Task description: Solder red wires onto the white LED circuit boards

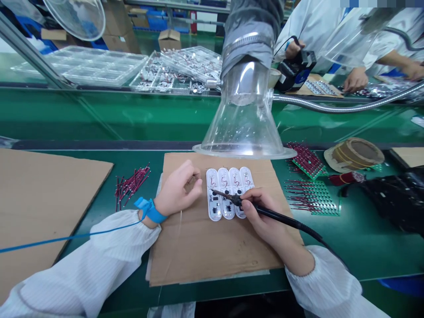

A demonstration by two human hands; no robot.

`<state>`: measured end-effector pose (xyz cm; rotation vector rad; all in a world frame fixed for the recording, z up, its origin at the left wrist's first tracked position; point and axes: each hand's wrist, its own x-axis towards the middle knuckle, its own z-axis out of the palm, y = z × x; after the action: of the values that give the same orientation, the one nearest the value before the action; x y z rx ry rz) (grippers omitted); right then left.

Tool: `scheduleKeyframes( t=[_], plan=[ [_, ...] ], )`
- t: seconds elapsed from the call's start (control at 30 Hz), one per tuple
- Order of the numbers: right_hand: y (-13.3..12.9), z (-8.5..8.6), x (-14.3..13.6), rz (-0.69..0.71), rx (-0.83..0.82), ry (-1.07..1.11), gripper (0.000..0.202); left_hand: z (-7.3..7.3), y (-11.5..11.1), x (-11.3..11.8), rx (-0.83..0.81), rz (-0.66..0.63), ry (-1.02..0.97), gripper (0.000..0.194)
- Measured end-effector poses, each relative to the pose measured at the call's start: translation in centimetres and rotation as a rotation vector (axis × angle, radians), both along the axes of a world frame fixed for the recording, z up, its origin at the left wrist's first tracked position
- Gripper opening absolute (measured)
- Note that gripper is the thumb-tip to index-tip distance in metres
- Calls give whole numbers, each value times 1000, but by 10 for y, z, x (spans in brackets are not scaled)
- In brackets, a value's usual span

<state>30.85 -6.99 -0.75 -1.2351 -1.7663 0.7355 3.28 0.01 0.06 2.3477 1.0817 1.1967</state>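
Four white oblong circuit boards (214,207) lie side by side on a brown cardboard sheet (218,251). My right hand (263,212) is closed around a black soldering iron (274,215), whose tip points left over the leftmost board. Left of the boards, my left hand (180,187) is held with thumb and index finger curled close together; a thin strand seems to run down from it, but what the fingers pinch is too small to make out. A blue wrist strap (152,211) circles my left wrist.
A clear fume hood (247,128) hangs above the boards. Dark red wires (132,185) lie at left, near another cardboard sheet (39,198). At right are green boards with wires (323,198), a round container (354,154) and a black bundle (397,198). Other people work behind.
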Motion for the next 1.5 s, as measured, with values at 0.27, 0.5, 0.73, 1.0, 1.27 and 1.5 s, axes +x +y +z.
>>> scheduleKeyframes(
  t=[0.27,0.5,0.73,1.0,1.27,1.5],
  plan=[
    [-6,-5,12,-86,61,140,12,-3,-1,-4,-52,24,-78,15],
    [-12,16,9,-8,155,45,23,10,-22,9,-53,-215,-6,13],
    [-36,4,-10,-76,284,-188,12,25,-58,45,-183,-294,42,5],
    [-67,-5,44,-123,224,-289,18,20,-71,26,-608,-159,160,21],
    [-80,1,58,-306,244,-60,32,6,-10,17,-141,24,-37,7],
    [-89,-8,61,-420,173,176,32,-6,-1,14,-65,-46,-22,8]
  ],
)
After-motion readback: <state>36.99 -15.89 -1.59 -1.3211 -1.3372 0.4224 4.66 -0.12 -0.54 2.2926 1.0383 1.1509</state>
